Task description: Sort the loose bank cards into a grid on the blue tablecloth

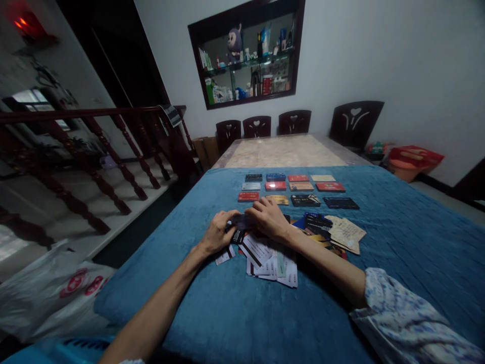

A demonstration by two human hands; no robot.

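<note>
My left hand and my right hand meet over a loose heap of cards, their fingers closed on a dark card between them. Just below lies a black card. White cards with dark stripes spread out under and in front of my hands. To the right of my right hand are dark blue and black cards and several beige cards. Beyond my hands, card stacks stand in three rows, among them a red stack and a black stack. My right hand partly hides a gold stack.
A blue cloth covers the near part of the table; its far part is bare marble-like top. Dark chairs stand at the far end. On the left are a wooden railing and white plastic bags.
</note>
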